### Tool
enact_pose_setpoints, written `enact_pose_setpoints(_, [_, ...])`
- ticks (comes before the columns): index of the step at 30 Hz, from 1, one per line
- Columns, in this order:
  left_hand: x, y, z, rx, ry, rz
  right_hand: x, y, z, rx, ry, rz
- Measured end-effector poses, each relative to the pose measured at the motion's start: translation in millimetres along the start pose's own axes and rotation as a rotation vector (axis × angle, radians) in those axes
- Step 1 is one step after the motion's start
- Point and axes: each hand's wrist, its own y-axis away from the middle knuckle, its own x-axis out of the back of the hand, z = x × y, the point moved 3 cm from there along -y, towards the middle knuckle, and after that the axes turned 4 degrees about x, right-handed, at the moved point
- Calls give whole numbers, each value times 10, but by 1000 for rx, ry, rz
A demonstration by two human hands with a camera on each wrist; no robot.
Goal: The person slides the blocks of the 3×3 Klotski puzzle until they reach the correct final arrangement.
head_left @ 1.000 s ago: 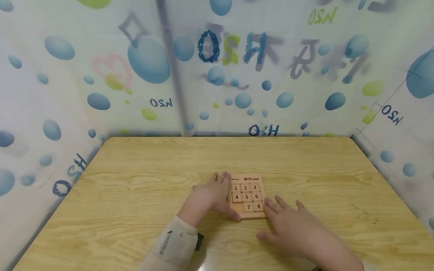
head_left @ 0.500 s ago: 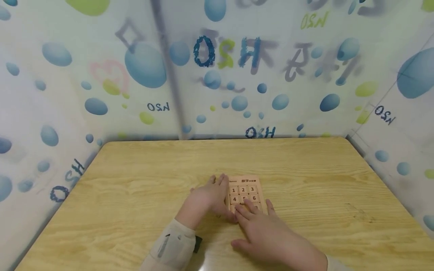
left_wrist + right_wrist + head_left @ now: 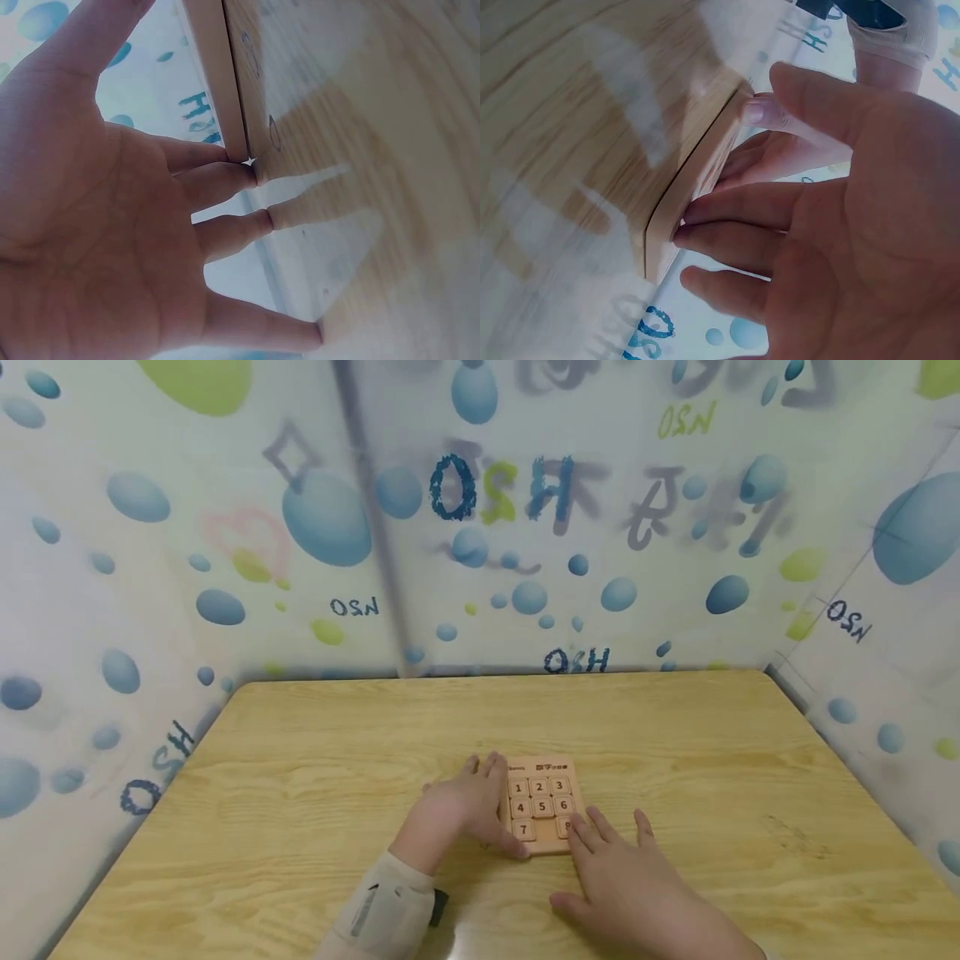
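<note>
A wooden number slide puzzle (image 3: 551, 763) lies flat on the table with several numbered tiles showing. Its bottom row has the 7 tile (image 3: 523, 830) at the left, a bare slot in the middle and the 8 tile (image 3: 563, 826) at the right. My left hand (image 3: 467, 806) rests along the left side, fingers extended, with the thumb at the near left corner. Fingertips of my right hand (image 3: 628, 870) touch the 8 tile, partly covering it. In the right wrist view, the right fingers (image 3: 739, 206) reach the board's edge (image 3: 690, 176), with the left thumb at its corner.
The wood-grain table (image 3: 360, 727) extends around the puzzle on all sides. A patterned curtain (image 3: 645, 635) with blue and green drops hangs behind it and along both sides. A pale sleeve (image 3: 382, 906) covers the left forearm.
The 7 tile has slid left, so the bare slot is now in the middle of the bottom row. My right hand moved left over the bottom row, then back right. The left hand stays put.
</note>
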Motion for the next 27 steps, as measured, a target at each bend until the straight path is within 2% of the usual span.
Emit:
enact_pose_setpoints(15, [-30,-16,16,4,3,-2,-35,-8,10,-6,-8,-6])
enact_pose_setpoints(24, [-28,-19,4,14,-16,11,-11,-62,-187,65,20,27])
enact_pose_setpoints(27, [-29,-14,5,12,-11,11,28,-72,-200,57,6,21])
